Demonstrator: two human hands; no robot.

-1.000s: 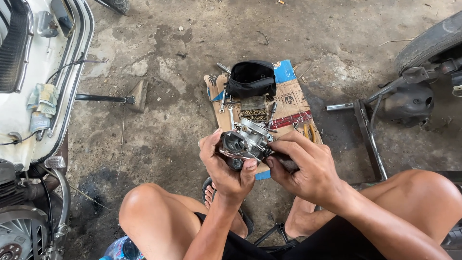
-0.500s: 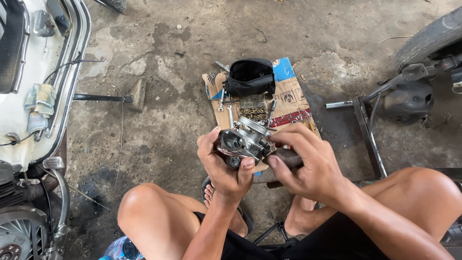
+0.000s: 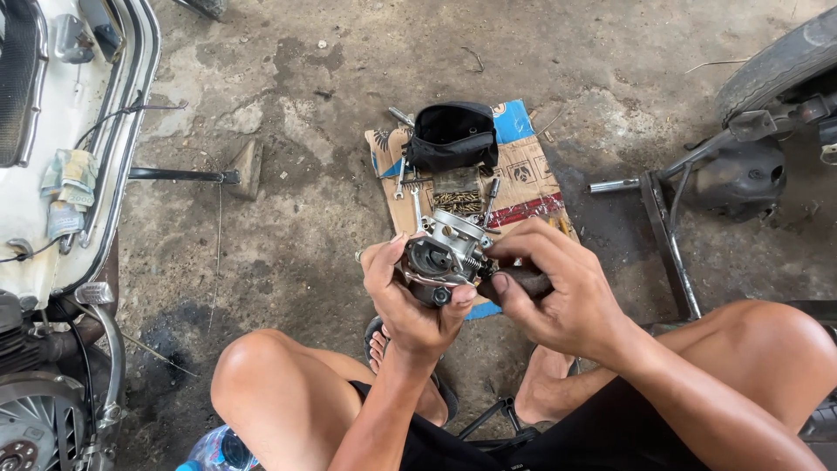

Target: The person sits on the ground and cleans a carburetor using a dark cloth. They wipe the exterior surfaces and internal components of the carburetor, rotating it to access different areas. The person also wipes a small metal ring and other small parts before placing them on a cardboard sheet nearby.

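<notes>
The carburetor (image 3: pixel 445 257) sits clasped in my left hand (image 3: pixel 410 296) above the cardboard (image 3: pixel 523 179), while my right hand (image 3: pixel 558 292) grips a dark-handled tool (image 3: pixel 523 281), which I'd keep square and turn gently.

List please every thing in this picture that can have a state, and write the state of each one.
carburetor: held off the ground, its round opening toward the camera
left hand: closed around the carburetor from below
right hand: gripping a dark tool handle set against the carburetor
black pouch: open, lying on the cardboard
cardboard: flat on the concrete
wrenches: lying loose on the cardboard
</notes>
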